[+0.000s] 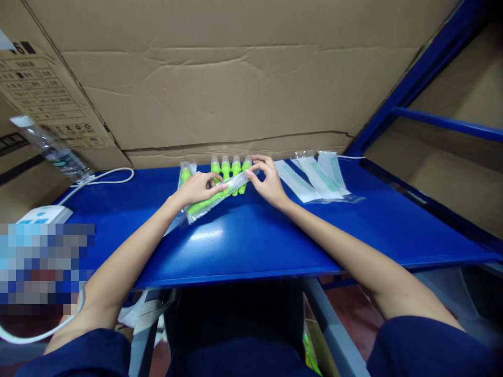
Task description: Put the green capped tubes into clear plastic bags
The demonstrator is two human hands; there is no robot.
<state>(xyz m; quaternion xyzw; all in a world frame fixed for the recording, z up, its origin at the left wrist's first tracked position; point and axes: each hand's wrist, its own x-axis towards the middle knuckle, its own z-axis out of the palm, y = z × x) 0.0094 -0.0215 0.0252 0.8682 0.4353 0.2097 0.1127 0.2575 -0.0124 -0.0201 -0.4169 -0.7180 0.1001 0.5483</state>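
Carefully keep left hand (198,188) pinching clear sleeve (220,195) around green tube, right hand (267,180) gripping its open end, low over blue bench (275,235), beside standing green tubes (231,168).

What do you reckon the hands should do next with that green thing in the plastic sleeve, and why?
Probably push the green pen fully into the clear sleeve. The left hand grips the pen end, the right hand pinches the sleeve's far end, and both are held just above the blue table.
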